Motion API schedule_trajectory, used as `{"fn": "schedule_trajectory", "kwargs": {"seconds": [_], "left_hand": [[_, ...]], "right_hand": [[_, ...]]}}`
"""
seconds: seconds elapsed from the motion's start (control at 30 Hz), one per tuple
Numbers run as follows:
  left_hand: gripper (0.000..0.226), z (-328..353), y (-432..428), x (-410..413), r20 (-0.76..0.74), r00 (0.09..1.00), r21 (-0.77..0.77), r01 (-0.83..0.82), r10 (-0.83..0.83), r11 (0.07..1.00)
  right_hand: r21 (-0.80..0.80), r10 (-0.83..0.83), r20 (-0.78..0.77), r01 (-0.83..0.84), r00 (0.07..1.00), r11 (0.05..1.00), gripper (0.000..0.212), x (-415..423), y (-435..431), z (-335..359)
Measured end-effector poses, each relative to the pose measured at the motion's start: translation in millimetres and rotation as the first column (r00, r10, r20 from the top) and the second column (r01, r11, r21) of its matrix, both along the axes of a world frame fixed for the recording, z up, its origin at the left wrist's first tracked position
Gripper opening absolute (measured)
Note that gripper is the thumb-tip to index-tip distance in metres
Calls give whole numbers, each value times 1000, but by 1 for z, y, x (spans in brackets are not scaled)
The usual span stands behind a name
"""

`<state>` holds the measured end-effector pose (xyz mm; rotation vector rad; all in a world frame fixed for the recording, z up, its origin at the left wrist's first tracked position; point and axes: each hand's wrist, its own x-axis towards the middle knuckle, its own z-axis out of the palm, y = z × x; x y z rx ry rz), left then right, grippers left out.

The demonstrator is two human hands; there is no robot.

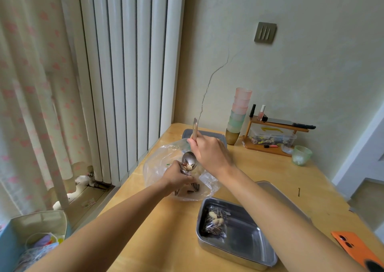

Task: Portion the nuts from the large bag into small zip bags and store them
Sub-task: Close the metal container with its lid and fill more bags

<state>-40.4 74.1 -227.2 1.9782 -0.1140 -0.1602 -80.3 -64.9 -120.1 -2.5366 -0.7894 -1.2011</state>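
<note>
Okay, mid-pour by the look of it. The right grip point(209, 153) is curled tight round the spoon point(189, 159) handle. The bowl is tipped down, and nuts point(188, 166) sit at its lip, just below-left of that grip.

The left grip point(176, 177) pinches what looks like the mouth of a zip bag point(185, 172), directly under the spoon bowl. The film is clear and hard to see, so I cannot tell how wide the mouth gapes.

Both grips hang over the large bag point(160, 163), which lies open on the counter point(166, 240) under and around the left grip. A few seeds lie in its bottom, just right of the left wrist.

A filled bag point(215, 223) lies in the tray point(247, 232), down-right of the left grip and beside the right forearm. A phone point(353, 249) lies far right of both grips, near the counter edge.

Risks, judged from this:
- The spoon bowl looks about as wide as the pinched mouth, so a fast tip likely sends nuts over the rim. Most would drop back into the large bag, and strays could roll onto the counter.
- A one-handed pinch may let the film sag shut mid-pour.
- Overfilling would foul the zip so it won't seal.
- The right forearm passes low near the tray, so pulling back carelessly could nudge it.
</note>
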Motion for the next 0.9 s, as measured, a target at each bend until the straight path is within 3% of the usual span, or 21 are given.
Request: {"fn": "schedule_trajectory", "kwargs": {"seconds": [0.13,0.3,0.43,0.8,0.9], "left_hand": [[62,-1,0,0,-24,1000,-61,1,-2,998],[62,-6,-1,0,-33,999,-140,-11,6,990],[60,-8,0,1,-35,999,-153,-8,3,988],[66,0,-1,-4,113,993,-136,-1,17,991],[77,0,1,-4,158,987,-139,3,19,990]], "right_hand": [[-134,93,48,-86,995,987,31,0,-2,-1],[-229,100,157,-63,982,971,31,-5,-5,0],[-177,121,235,-80,964,981,30,-5,-9,-1],[2,67,193,-68,979,998,35,-7,-11,-2],[12,79,163,-82,983,997,36,-7,-11,-5]]}}
